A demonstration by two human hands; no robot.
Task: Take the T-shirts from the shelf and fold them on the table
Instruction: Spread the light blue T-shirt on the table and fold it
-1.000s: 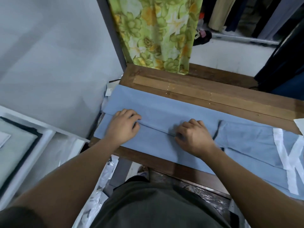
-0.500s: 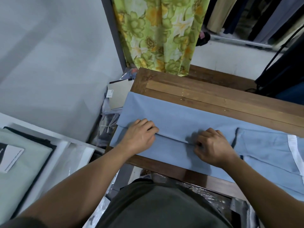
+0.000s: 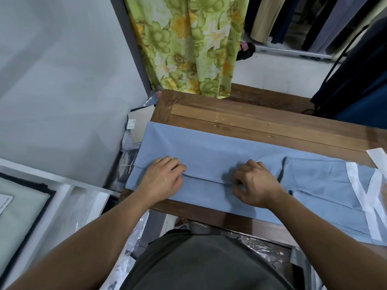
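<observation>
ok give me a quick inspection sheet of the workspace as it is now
surface: brown wooden plank table, far part bare
job's things: light blue T-shirt with white stripes lies flat along the near edge, a long fold down its middle
clutter: white paper piece at the table's right edge
grippers: left hand and right hand both grip the fold edge with curled fingers
cables: black cable at far right
surroundings: green floral curtain behind; white shelf at left holding a folded pale green garment
</observation>
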